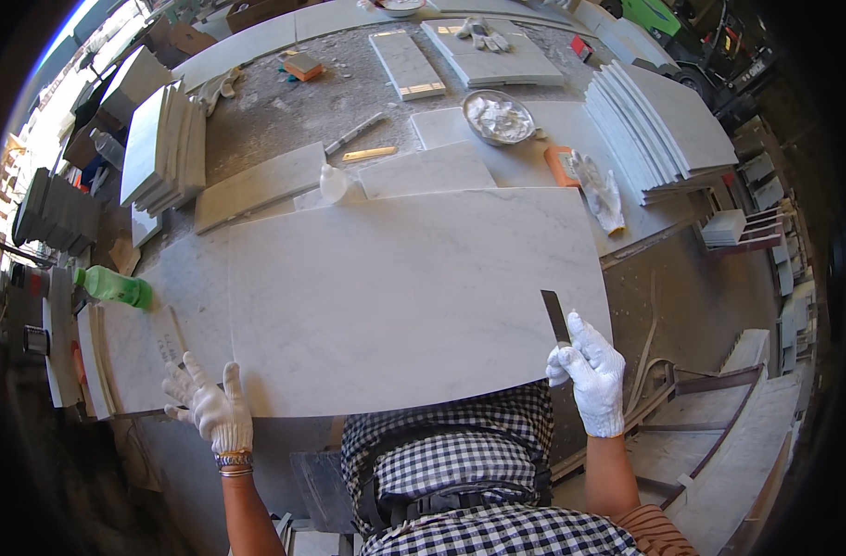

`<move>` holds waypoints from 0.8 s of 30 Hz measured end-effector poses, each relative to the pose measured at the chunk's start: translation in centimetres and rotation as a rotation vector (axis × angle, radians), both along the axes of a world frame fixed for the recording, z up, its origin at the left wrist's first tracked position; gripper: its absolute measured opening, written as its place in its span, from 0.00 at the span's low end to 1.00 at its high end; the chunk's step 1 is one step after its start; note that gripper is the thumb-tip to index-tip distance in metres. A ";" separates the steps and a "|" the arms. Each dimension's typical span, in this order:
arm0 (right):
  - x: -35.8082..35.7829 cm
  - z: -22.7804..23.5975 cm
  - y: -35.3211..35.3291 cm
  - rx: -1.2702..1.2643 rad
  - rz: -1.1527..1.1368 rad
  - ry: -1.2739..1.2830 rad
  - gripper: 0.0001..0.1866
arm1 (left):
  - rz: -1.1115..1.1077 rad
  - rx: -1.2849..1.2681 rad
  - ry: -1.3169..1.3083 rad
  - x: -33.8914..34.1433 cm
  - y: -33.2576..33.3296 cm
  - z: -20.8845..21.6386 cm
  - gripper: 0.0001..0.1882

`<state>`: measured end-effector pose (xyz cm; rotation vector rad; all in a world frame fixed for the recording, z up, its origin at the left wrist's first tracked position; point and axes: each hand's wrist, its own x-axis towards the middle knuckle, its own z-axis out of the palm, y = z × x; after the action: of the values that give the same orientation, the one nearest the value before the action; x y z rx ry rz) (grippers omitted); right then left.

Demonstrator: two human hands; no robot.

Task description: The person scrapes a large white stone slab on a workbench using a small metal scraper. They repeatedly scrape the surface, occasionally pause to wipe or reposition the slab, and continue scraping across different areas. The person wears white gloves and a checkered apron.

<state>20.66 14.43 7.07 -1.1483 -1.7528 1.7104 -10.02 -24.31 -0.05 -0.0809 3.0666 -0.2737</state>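
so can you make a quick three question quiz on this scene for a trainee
1. Which hand holds the flat dark blade?
2. True or false: the left hand is bare.
3. What is in the round bowl beyond the large grey-veined white slab: (a) clear water, (b) lumpy white material, (c) screws?

Key: 1. The right hand. 2. False; it wears a white knitted glove. 3. b.

The left hand [211, 404] and right hand [595, 378] are being covered by white knitted gloves [601, 412]. Narrow multicoloured bracelets [234, 461] are being worn on the left arm [248, 514]. A black-and-white checkered cloth garment [458, 463], crossed by a black strap [434, 505], and a brown-striped sleeve [662, 532] are being worn.
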 end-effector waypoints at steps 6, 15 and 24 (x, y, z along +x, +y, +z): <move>-0.2 0.0 0.5 0.076 -0.066 0.028 0.27 | -0.440 0.098 -0.002 5.1 6.9 -0.5 0.51; -2.7 -3.0 -4.0 0.148 0.282 0.110 0.25 | -0.670 0.236 -0.127 8.1 12.5 0.6 0.53; -0.5 -5.5 -3.5 -0.184 0.381 0.310 0.28 | -0.672 0.062 -0.072 7.2 11.8 -0.9 0.49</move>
<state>20.11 10.90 1.57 -0.5921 -1.7209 2.1755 -2.84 -12.51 -0.97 0.9442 2.9147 -0.1981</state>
